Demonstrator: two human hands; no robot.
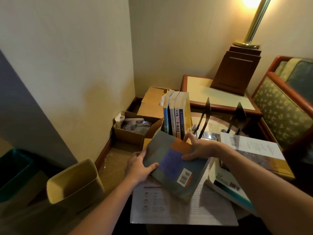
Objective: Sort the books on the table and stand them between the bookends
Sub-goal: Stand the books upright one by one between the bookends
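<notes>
**Grey book held in both hands over the table's near edge**

The grey book (174, 165) sits tilted between both hands, its back cover up, showing orange and blue panels and a barcode sticker. The left hand (138, 168) grips its left edge, thumb pressed on the cover and fingers tucked underneath. The right hand (198, 148) holds the far right corner, thumb on the cover and fingers curled over the far edge. Whether the book's lower edge touches what lies beneath it cannot be told.

Under it, at the near edge of the table (213, 126), lies a large white printed book (169, 206). Just right of that lies a teal-trimmed book (232, 189), and towards the right edge a book with a yellow band (259, 153), barcode up.

Along the far left edge a row of standing books (176, 116) stands upright, spines facing the camera. Two black bookends (205, 114) (238, 114) stand along the far edge, right of the row and apart from each other.

Beyond the table are cardboard boxes (135, 131) on the floor, a side table (203, 92) carrying a lit lamp (237, 72), an armchair (284, 107) and, nearer left, a yellow bin (76, 182)
</notes>
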